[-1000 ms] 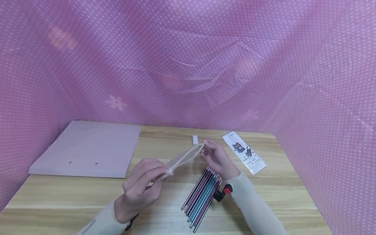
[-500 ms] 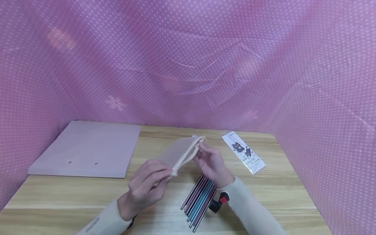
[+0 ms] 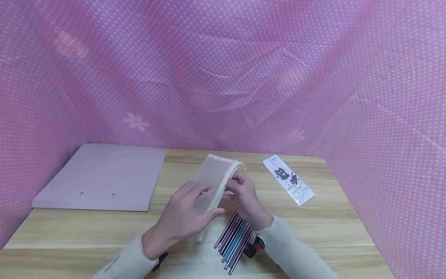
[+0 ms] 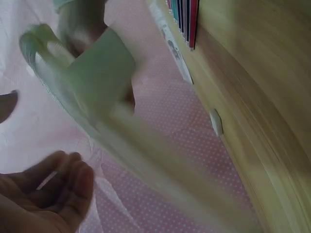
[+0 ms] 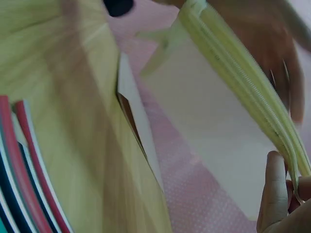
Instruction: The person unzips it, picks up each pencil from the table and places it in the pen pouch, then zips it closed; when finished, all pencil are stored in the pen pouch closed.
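Observation:
A pale translucent zip pouch (image 3: 216,174) is held up over the middle of the table, its cream zipper edge facing me. My right hand (image 3: 245,197) pinches that edge near the end with the small loop; in the right wrist view its thumb and fingers (image 5: 274,194) grip the zipper band. The left hand (image 3: 184,213) has its fingers spread beside the pouch, thumb extended. In the left wrist view, a gap shows between the left hand (image 4: 53,194) and the blurred pouch (image 4: 102,73). Several striped pencils (image 3: 233,242) lie in a row below the right hand.
A packaged ruler set (image 3: 289,180) with black cat drawings lies at the right. At the left rests a large pale folder (image 3: 104,174) with two holes. A white eraser (image 4: 216,122) lies near the table's far edge. Pink dotted cloth (image 3: 223,77) hangs around the table.
The left hand has let go of the pouch's near corner and spread its fingers. The pouch has turned, showing its flat side. My right hand has moved slightly down and left along the zipper edge.

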`<state>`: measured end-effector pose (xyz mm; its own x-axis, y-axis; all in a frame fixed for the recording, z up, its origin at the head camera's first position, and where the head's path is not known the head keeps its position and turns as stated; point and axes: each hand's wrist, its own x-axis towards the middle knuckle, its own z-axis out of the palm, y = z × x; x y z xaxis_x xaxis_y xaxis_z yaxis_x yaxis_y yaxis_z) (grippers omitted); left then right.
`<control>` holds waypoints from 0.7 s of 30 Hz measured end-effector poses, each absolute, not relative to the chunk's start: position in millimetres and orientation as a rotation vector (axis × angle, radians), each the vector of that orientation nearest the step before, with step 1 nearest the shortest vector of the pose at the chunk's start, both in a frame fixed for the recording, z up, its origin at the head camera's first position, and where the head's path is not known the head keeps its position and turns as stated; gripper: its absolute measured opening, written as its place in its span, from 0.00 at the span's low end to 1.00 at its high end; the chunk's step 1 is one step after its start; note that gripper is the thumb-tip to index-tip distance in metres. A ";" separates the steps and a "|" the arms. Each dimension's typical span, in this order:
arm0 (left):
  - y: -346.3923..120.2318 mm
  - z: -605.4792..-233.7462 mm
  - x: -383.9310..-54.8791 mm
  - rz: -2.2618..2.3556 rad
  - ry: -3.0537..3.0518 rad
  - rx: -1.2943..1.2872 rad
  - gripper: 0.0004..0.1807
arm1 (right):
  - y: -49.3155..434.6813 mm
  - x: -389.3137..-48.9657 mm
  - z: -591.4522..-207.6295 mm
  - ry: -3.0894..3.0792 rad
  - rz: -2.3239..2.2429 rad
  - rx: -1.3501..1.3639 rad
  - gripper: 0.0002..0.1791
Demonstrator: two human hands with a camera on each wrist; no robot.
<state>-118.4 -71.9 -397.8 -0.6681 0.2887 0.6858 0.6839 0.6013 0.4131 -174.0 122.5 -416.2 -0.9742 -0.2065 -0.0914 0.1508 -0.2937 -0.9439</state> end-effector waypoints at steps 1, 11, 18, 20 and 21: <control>-70.7 -398.0 -118.9 -0.878 -2.308 -0.734 0.35 | 120.3 -171.4 -416.9 1.748 -2.337 -0.076 0.04; -65.1 -397.8 -117.2 -0.853 -2.554 -0.608 0.20 | 114.3 -156.8 -419.0 1.802 -2.218 -0.179 0.07; -69.6 -394.7 -118.7 -0.854 -2.553 -0.562 0.04 | 123.3 -163.4 -421.7 1.846 -2.119 -0.251 0.12; -72.6 -393.7 -119.7 -0.840 -2.539 -0.537 0.04 | 126.8 -167.3 -424.0 1.858 -2.085 -0.266 0.14; -74.0 -392.8 -120.4 -0.839 -2.528 -0.524 0.04 | 128.4 -169.0 -424.7 1.863 -2.068 -0.269 0.15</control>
